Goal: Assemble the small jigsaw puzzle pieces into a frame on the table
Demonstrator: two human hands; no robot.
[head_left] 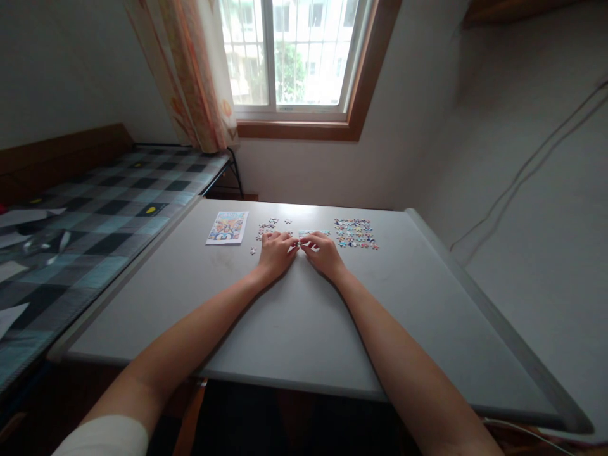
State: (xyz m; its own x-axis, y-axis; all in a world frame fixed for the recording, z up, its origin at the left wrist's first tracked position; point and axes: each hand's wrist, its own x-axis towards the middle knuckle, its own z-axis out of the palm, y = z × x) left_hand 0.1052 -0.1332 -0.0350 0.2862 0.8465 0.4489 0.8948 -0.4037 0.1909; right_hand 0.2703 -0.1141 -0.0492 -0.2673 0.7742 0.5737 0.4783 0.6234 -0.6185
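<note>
Both of my hands rest on a grey table (pixel 304 329), fingertips meeting near its far middle. My left hand (pixel 276 251) has its fingers curled and pinched on a small jigsaw piece. My right hand (pixel 322 250) is curled too, and its fingertips press on a few joined jigsaw pieces (pixel 308 233) between the hands. A heap of loose coloured pieces (pixel 354 233) lies just right of my right hand. Several scattered pieces (pixel 268 225) lie beyond my left hand. A printed reference picture (pixel 227 227) lies flat to the left of them.
A bed with a checked blue-grey cover (pixel 95 221) runs along the table's left edge. A window (pixel 289 57) with a patterned curtain (pixel 190 76) is behind the table. A white wall with cables (pixel 532 164) stands close on the right.
</note>
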